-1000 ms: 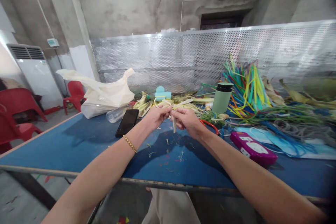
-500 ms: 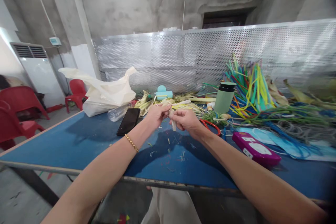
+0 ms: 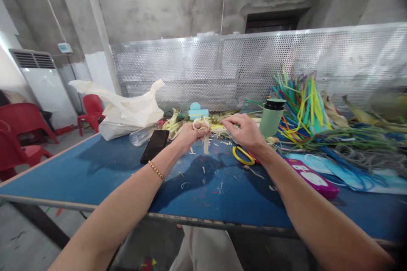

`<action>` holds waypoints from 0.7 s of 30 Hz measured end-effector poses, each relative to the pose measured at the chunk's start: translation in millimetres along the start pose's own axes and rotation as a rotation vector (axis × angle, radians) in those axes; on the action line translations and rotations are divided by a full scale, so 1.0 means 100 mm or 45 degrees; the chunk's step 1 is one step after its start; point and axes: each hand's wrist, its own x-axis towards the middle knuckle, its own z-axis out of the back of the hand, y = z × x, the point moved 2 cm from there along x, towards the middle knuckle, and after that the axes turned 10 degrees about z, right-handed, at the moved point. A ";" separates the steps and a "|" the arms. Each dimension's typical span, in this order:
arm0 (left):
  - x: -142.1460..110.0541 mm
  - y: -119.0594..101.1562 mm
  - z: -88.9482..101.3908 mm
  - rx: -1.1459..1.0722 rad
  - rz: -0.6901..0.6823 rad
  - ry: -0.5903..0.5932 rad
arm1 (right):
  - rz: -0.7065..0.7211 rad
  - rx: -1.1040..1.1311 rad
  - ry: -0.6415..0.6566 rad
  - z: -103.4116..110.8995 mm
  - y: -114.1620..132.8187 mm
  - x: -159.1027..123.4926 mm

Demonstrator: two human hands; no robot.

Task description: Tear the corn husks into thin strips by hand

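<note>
My left hand (image 3: 190, 134) is closed on a pale strip of dried husk (image 3: 206, 145), curled into a small loop above the fingers with one end hanging below. Some distance to its right, my right hand (image 3: 246, 131) is closed in a pinch over the plant scraps, and whatever lies between its fingertips is too small to make out. Below this hand, scissors (image 3: 243, 155) with yellow and red handles lie on the blue table (image 3: 127, 178), partly hidden by my wrist. Husk pieces (image 3: 173, 125) are heaped behind my left hand.
To the left are a black phone (image 3: 154, 146), a clear bottle (image 3: 140, 136) and a white plastic bag (image 3: 130, 114). A green cup (image 3: 272, 118), colourful strips (image 3: 305, 110), cords (image 3: 346, 144) and a purple box (image 3: 313, 178) stand right. A perforated metal panel (image 3: 190, 67) closes off the back.
My right hand has moved right and slightly up, away from my left hand, uncovering the yellow scissor handle. My left hand has stayed in place, still holding the husk strip.
</note>
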 end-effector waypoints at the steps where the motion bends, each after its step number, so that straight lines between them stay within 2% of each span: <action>1: -0.01 -0.01 -0.01 0.023 -0.011 0.013 | -0.023 0.073 0.117 -0.03 -0.03 -0.01; 3: -0.02 -0.01 -0.02 0.049 -0.032 0.033 | -0.102 0.244 0.248 -0.08 -0.07 -0.04; 6: -0.02 0.00 -0.02 0.078 -0.037 0.067 | -0.207 0.421 0.338 -0.14 -0.07 -0.08; 12: -0.01 0.02 -0.02 0.095 -0.033 0.095 | -0.337 0.528 0.356 -0.14 -0.05 -0.09; 17: 0.00 0.04 -0.03 0.101 -0.014 0.099 | -0.374 0.634 0.453 -0.14 -0.04 -0.10; 21: 0.01 0.07 -0.03 0.195 0.009 0.114 | -0.436 0.646 0.471 -0.16 -0.04 -0.12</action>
